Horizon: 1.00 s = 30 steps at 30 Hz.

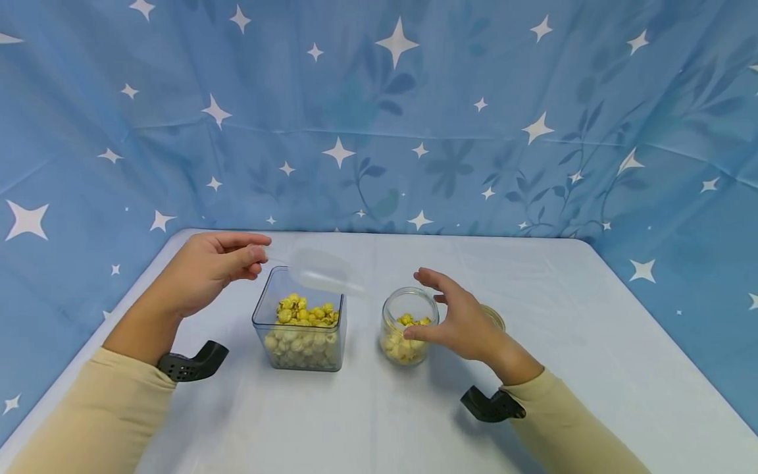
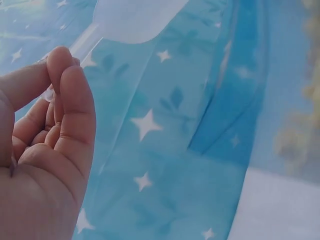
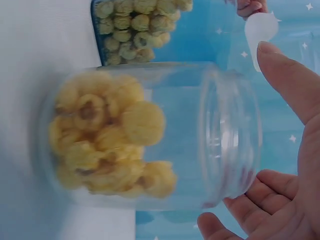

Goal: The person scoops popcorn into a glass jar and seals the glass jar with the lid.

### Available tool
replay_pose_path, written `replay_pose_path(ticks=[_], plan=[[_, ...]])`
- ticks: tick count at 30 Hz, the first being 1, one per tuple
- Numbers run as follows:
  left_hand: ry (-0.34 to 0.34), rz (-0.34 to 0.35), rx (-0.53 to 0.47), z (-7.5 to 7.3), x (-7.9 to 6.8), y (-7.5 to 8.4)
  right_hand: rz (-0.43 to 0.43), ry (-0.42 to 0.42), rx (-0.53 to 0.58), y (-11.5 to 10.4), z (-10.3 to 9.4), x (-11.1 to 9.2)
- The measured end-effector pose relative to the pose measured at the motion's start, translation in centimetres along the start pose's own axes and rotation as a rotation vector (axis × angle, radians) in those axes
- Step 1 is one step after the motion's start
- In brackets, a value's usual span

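Observation:
My left hand (image 1: 216, 266) pinches the handle of a translucent scoop (image 1: 322, 271) between thumb and fingertips. The scoop's bowl hangs over the back rim of a clear square container (image 1: 342, 349) of yellow popcorn (image 1: 304, 316), its tip pointing right. My right hand (image 1: 458, 319) is spread around the mouth of a clear round jar (image 1: 387, 313), thumb in front and fingers behind. In the right wrist view the thumb stands apart from the jar's rim, and the fingers are close to its other side. Popcorn (image 3: 100, 145) fills about the lower half of the jar, which stands upright.
A round, gold-rimmed lid (image 1: 494, 318) lies on the white-covered table (image 1: 592, 329), partly hidden behind my right hand. A blue curtain (image 1: 379, 118) with white stars hangs behind the table. Each wrist carries a black camera mount (image 1: 192, 362).

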State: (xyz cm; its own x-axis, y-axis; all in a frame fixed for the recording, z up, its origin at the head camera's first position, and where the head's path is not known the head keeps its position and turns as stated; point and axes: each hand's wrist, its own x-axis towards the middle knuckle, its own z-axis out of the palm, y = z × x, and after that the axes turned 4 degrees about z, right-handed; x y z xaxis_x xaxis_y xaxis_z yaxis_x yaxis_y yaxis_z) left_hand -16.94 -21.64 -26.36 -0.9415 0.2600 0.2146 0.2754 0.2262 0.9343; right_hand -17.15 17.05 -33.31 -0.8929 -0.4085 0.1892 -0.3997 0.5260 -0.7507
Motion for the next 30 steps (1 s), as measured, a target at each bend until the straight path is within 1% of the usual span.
replay_pose_path(ticks=[3, 5, 7, 9, 14, 18, 23, 27, 30], plan=[[0.01, 0.013, -0.028, -1.4, -0.4, -0.2, -0.023, -0.001, -0.003, -0.7, -0.3, 0.4], [0.013, 0.009, -0.037, -2.3, -0.7, -0.3, -0.028, -0.008, -0.005, -1.2, -0.4, 0.8], [0.013, 0.005, -0.024, -3.2, -0.9, -0.3, -0.033, -0.022, -0.007, -1.8, -0.4, 1.2], [0.01, 0.006, 0.002, -4.0, -1.2, -0.3, -0.04, -0.037, -0.009, -2.4, -0.3, 1.6], [0.001, 0.011, 0.111, -5.7, -1.8, -0.2, -0.071, -0.078, 0.003, -3.8, 0.4, 3.0], [-0.017, -0.015, 0.163, -6.8, -2.2, 0.0, -0.08, -0.126, 0.004, -4.7, 1.1, 4.0], [-0.033, -0.055, 0.216, -7.4, -2.4, 0.2, -0.066, -0.196, -0.01, -5.5, 2.1, 5.1], [-0.04, -0.082, 0.29, -7.4, -2.3, 0.6, -0.059, -0.233, -0.005, -5.9, 2.9, 5.6], [-0.058, -0.109, 0.337, -7.3, -2.1, 0.9, -0.05, -0.247, 0.0, -6.1, 3.5, 5.8]])
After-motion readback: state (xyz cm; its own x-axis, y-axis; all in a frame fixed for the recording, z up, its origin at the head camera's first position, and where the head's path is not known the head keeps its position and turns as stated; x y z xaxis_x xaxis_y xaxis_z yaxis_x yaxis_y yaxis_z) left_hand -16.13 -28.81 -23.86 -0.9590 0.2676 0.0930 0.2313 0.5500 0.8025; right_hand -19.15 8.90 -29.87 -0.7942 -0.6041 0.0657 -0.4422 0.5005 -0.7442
